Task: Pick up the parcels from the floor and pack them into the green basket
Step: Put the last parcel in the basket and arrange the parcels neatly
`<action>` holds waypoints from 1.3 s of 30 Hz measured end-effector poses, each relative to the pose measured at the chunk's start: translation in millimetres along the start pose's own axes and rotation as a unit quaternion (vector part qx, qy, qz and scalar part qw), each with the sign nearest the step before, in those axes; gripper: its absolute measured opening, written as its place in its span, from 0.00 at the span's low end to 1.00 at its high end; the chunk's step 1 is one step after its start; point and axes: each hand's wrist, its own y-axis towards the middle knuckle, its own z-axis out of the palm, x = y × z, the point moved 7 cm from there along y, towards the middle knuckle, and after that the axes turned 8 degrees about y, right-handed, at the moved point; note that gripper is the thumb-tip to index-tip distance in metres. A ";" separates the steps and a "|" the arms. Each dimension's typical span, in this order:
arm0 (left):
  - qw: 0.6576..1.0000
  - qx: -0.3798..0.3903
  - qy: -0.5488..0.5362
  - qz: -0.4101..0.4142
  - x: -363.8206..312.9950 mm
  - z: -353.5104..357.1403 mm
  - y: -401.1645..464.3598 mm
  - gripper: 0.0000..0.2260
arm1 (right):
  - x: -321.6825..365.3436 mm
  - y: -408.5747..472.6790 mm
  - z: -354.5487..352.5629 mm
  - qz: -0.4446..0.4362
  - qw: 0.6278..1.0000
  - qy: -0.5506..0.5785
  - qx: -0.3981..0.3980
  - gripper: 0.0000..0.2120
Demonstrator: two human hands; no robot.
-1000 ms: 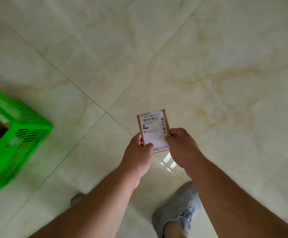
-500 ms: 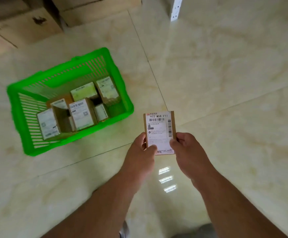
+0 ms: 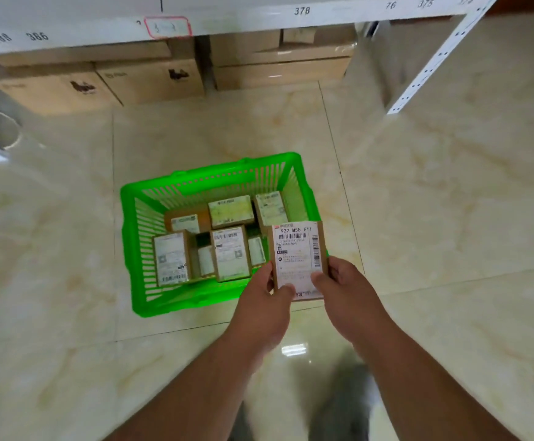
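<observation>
Your left hand (image 3: 267,305) and right hand (image 3: 346,292) pinch one labelled cardboard parcel (image 3: 297,257) by its near corners, above the green basket (image 3: 138,249) at its 4 o'clock corner. About seven parcels (image 3: 230,253) lie inside.

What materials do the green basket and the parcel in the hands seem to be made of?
Green basket: likely moulded plastic, judging by its bright uniform colour and slotted walls. Parcel: apparently brown cardboard, visible at the edges, with a white printed paper label covering its face.

Cardboard cartons (image 3: 151,81) under white shelf (image 3: 259,14)
</observation>
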 end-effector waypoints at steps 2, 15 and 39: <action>1.000 -0.008 -0.014 -0.016 0.8 -6.8 21.3 0.17 | 9.1 21.0 12.1 0.011 1.000 -0.003 0.010 0.16; 0.994 -0.011 -0.044 -0.100 51.4 21.2 178.1 0.22 | -30.9 178.1 65.9 0.097 0.994 -0.040 0.011 0.20; 0.962 -0.169 -0.005 -0.216 103.0 -125.2 110.0 0.24 | 4.2 120.3 122.4 0.092 0.983 -0.074 0.138 0.28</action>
